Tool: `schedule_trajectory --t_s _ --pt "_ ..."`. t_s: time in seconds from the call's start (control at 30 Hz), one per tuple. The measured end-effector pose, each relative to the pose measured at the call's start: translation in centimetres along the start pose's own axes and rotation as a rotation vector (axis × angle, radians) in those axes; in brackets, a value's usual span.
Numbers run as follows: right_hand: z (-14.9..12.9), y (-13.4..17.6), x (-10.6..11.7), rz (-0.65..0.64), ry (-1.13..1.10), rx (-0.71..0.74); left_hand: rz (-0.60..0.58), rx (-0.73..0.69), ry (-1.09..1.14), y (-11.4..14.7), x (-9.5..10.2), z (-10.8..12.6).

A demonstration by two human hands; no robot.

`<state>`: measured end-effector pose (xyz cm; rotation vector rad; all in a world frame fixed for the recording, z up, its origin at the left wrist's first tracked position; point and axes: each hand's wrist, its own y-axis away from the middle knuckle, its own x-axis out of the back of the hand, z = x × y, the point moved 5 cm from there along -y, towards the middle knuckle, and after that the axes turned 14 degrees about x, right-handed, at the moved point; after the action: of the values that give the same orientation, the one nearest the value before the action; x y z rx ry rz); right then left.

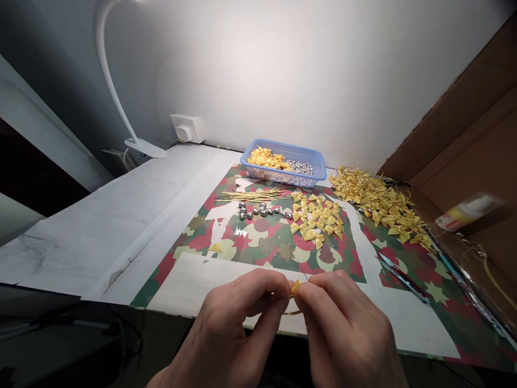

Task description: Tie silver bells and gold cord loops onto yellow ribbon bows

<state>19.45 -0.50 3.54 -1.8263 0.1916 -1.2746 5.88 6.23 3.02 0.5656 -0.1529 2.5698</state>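
Observation:
My left hand [242,318] and my right hand [347,323] meet at the table's front edge, fingertips pinched close together. Between them a small piece of yellow ribbon [296,286], perhaps a bow, pokes up. A thin gold cord [293,313] curves just below the fingertips; its ends are hidden by the fingers. Beyond my hands, small yellow ribbon bows [317,218] lie spread on the patterned mat. To their left are several silver bells [262,209] and a bundle of straight gold cords [250,195]. A lone yellow scrap [215,247] lies nearer on the left.
A blue basket [320,173] of yellow bows and silver bells stands at the wall. Right of it sits a heap of corded yellow bows [379,205]. Scissors [404,277] lie at right, near a cardboard wall [464,124] and a bottle [464,213]. A lamp [145,147] stands left.

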Motion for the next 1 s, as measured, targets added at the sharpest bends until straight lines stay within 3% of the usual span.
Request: schedule_trajectory --t_s 0.23,0.37,0.47,0.57,0.67,0.77,0.9,1.0 --pt "0.3 -0.1 -0.1 0.024 -0.029 -0.029 -0.044 0.256 0.308 -0.8 0.3 -0.9" --pt "1.0 0.2 0.4 0.043 -0.152 -0.117 -0.164 0.436 0.498 -1.2 0.0 -1.6" --pt "1.6 0.5 1.3 0.11 -0.212 -0.269 -0.215 0.482 0.562 -1.3 -0.3 -2.0" --pt "2.5 0.7 2.0 0.268 -0.369 -0.53 -0.207 0.514 0.585 -1.4 -0.4 -2.3" --pt "3.9 0.9 2.2 0.472 -0.575 -0.725 -0.197 0.516 0.576 -1.4 -0.3 -2.3" --pt "6.2 0.6 1.9 0.663 -0.768 -0.767 -0.215 0.495 0.561 -1.1 -0.5 -2.4" --pt "8.7 -0.8 0.6 0.697 -1.01 -0.788 -0.197 0.404 0.464 -0.4 -1.0 -2.7" --pt "7.7 -2.7 -0.1 0.664 -1.016 -0.656 -0.123 0.294 0.277 -0.4 -1.2 -2.9"
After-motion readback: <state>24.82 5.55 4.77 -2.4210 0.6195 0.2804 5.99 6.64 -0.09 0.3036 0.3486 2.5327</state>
